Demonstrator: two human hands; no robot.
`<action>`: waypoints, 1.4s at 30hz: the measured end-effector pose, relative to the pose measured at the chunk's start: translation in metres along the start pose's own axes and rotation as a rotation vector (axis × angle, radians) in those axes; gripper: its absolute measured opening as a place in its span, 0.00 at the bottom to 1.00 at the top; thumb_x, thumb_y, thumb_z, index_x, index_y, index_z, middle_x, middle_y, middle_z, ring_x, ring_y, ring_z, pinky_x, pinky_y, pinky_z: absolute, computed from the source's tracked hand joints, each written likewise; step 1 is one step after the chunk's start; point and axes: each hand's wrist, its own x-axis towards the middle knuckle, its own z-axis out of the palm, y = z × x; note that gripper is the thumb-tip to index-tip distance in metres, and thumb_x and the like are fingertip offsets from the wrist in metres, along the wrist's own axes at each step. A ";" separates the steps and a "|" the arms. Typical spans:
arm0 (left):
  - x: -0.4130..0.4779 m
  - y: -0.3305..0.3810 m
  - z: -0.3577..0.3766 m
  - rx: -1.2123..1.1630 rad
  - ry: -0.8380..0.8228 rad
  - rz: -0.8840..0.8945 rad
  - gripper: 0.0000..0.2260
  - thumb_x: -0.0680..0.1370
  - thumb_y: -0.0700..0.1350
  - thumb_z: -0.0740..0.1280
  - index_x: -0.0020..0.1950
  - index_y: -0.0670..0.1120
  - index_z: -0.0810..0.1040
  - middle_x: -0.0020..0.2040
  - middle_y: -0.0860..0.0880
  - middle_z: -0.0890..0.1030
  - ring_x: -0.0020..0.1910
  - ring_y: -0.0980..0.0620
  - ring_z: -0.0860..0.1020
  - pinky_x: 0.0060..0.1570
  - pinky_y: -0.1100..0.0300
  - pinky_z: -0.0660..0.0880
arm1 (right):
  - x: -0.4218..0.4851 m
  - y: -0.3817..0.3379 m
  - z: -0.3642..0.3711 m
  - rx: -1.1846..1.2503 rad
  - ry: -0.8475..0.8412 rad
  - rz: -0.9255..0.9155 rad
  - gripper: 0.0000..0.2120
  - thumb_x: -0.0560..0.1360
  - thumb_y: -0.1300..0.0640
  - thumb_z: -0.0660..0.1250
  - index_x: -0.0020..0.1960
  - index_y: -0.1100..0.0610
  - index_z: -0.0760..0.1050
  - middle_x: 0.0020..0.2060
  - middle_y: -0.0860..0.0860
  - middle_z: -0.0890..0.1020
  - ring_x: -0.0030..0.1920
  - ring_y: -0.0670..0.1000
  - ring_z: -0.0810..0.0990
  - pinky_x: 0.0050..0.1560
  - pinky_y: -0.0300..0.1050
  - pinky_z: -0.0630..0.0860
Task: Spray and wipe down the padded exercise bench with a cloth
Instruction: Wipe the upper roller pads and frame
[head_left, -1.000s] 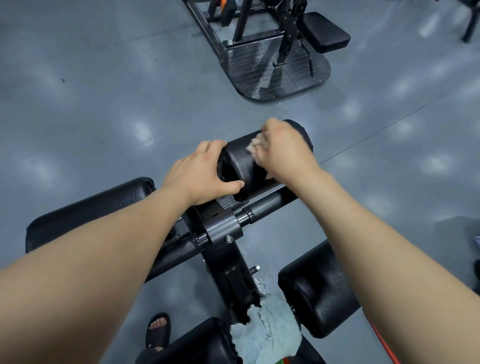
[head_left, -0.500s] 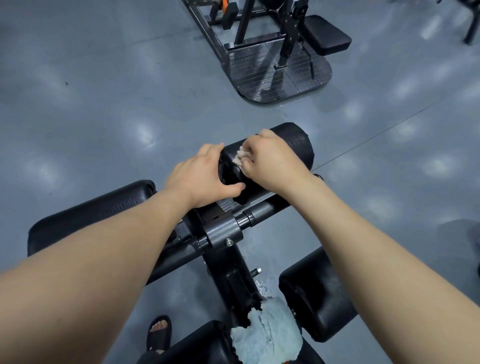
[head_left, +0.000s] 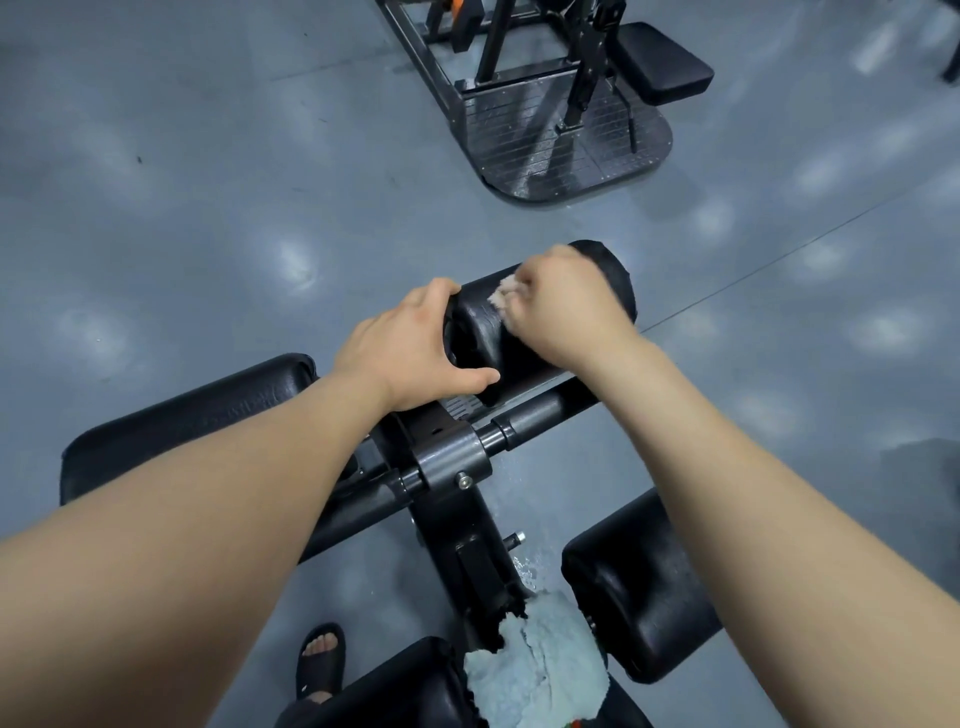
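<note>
A black padded roller (head_left: 478, 317) sits on the far right arm of the exercise bench frame (head_left: 452, 462). My left hand (head_left: 405, 353) grips the roller's near end. My right hand (head_left: 566, 306) presses a small whitish cloth (head_left: 504, 293) against the roller's top; most of that cloth is hidden under my fingers. A second black roller (head_left: 197, 410) lies to the left behind my forearm, and a third black pad (head_left: 639, 587) is at lower right. A pale blue towel (head_left: 540, 670) lies bunched on the bench near the bottom edge.
Grey glossy floor (head_left: 208, 208) surrounds the bench. Another black gym machine with a ribbed footplate (head_left: 561, 140) and a seat pad (head_left: 660, 62) stands ahead. A foot in a black slide sandal (head_left: 319, 660) is on the floor at lower left.
My right hand with the cloth slid left along the roller, then back to the right toward its far end. My left hand has kept its grip.
</note>
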 end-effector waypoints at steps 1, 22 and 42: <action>0.000 0.000 0.000 -0.001 0.000 -0.002 0.44 0.64 0.74 0.70 0.73 0.58 0.59 0.70 0.55 0.72 0.60 0.46 0.77 0.57 0.49 0.72 | -0.004 -0.007 0.004 0.003 -0.013 -0.054 0.10 0.79 0.55 0.65 0.53 0.59 0.81 0.49 0.54 0.78 0.52 0.56 0.78 0.55 0.45 0.73; -0.001 0.003 0.000 0.021 0.004 -0.016 0.41 0.67 0.71 0.69 0.74 0.57 0.58 0.68 0.53 0.76 0.60 0.45 0.77 0.52 0.51 0.70 | -0.007 -0.006 0.000 0.023 -0.050 -0.076 0.09 0.78 0.55 0.66 0.55 0.57 0.80 0.48 0.51 0.74 0.52 0.55 0.78 0.51 0.44 0.73; -0.001 0.000 -0.002 0.012 -0.007 0.011 0.45 0.70 0.72 0.69 0.80 0.55 0.57 0.77 0.55 0.64 0.68 0.45 0.74 0.62 0.49 0.70 | 0.004 0.019 -0.011 -0.169 -0.012 0.100 0.14 0.78 0.50 0.64 0.58 0.56 0.79 0.56 0.57 0.78 0.60 0.62 0.76 0.53 0.52 0.75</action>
